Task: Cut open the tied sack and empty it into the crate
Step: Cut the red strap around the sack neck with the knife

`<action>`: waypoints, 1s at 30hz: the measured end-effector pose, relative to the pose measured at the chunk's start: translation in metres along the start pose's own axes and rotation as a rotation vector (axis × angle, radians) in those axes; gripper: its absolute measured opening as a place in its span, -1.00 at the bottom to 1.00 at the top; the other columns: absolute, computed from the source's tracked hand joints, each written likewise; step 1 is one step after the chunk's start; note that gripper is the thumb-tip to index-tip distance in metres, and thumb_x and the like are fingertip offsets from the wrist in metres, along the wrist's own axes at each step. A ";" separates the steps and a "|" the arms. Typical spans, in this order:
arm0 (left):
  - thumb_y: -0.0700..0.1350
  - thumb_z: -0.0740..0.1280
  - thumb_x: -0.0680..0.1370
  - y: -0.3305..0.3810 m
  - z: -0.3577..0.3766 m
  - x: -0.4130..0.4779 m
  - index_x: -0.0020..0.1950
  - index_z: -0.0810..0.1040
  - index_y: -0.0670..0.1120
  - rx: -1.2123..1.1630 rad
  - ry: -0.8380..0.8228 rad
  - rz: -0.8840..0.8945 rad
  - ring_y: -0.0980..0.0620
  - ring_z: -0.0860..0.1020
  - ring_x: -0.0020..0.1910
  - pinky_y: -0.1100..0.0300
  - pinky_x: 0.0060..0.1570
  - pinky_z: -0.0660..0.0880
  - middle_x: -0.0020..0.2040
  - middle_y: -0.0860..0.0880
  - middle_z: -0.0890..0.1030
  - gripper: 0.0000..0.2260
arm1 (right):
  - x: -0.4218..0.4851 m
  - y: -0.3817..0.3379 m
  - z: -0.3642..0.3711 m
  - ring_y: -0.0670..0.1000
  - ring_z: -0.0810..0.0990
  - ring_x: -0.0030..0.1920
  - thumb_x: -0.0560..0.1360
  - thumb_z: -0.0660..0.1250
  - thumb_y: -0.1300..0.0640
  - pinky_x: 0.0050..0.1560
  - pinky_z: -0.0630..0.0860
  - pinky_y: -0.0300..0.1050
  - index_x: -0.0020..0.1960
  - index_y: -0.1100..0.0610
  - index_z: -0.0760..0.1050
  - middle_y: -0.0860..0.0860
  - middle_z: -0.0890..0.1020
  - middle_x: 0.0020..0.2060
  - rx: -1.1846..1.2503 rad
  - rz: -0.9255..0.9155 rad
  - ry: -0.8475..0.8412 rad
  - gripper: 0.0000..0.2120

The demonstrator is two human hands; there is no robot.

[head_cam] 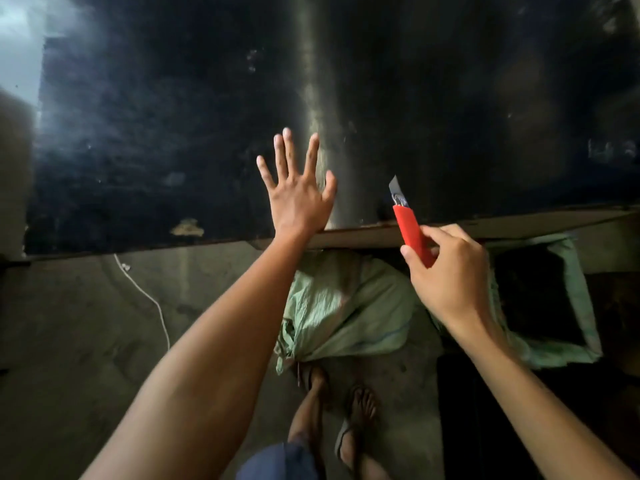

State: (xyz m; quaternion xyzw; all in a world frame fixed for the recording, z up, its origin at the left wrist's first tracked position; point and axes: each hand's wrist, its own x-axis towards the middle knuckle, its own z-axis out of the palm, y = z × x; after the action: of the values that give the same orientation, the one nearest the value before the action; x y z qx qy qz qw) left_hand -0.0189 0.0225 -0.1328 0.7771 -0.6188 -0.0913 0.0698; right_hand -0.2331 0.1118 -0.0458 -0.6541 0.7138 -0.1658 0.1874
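Note:
A pale green woven sack point(346, 306) lies on the concrete floor just ahead of my feet, its neck tied and bunched at the near left end. My right hand point(450, 271) is raised above it and grips a red utility knife point(412, 233) with the blade out and pointing up. My left hand point(298, 192) is held up with fingers spread, holding nothing, in front of the dark wall. To the right sits a dark crate point(540, 296) lined with another green sack, open at the top.
A dark wall point(173, 133) with a vertical grey pipe point(322, 98) rises ahead above a ledge. A white cord point(149, 299) trails over the floor at left. My sandalled feet point(346, 410) stand close behind the sack.

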 end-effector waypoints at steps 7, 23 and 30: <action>0.15 -0.05 0.67 0.005 0.006 -0.039 0.65 0.05 0.05 -0.020 0.038 -0.017 -0.13 -0.08 0.65 -0.18 0.58 -0.09 0.67 -0.16 -0.03 -0.46 | -0.107 0.056 0.023 0.12 0.68 -0.11 0.43 0.55 0.09 -0.05 0.61 -0.03 0.16 0.21 0.67 0.10 0.68 -0.04 0.120 0.008 -0.069 -0.65; 0.00 0.27 0.57 -0.047 0.194 -0.436 0.39 0.43 -0.09 -0.156 -0.606 -0.452 -0.21 0.43 0.37 -0.06 0.29 0.41 0.39 -0.16 0.47 -0.60 | -0.236 0.168 0.131 0.24 0.66 -0.04 0.44 0.49 0.09 -0.02 0.53 -0.01 0.06 0.18 0.69 0.19 0.66 -0.10 -0.081 0.009 -0.481 -0.76; 0.09 0.27 0.51 -0.067 0.280 -0.472 0.36 0.48 -0.09 -0.267 -0.757 -0.721 -0.22 0.43 0.38 -0.09 0.39 0.35 0.32 -0.20 0.54 -0.54 | -0.256 0.219 0.241 0.28 0.65 0.00 0.44 0.47 0.06 0.05 0.60 0.09 0.09 0.21 0.67 0.23 0.65 -0.04 -0.131 -0.006 -0.628 -0.70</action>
State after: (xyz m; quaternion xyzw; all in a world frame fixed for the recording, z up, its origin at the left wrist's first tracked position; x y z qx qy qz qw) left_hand -0.1217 0.4988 -0.3937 0.8375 -0.2777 -0.4608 -0.0956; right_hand -0.2881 0.3887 -0.3494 -0.6860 0.6284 0.0900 0.3555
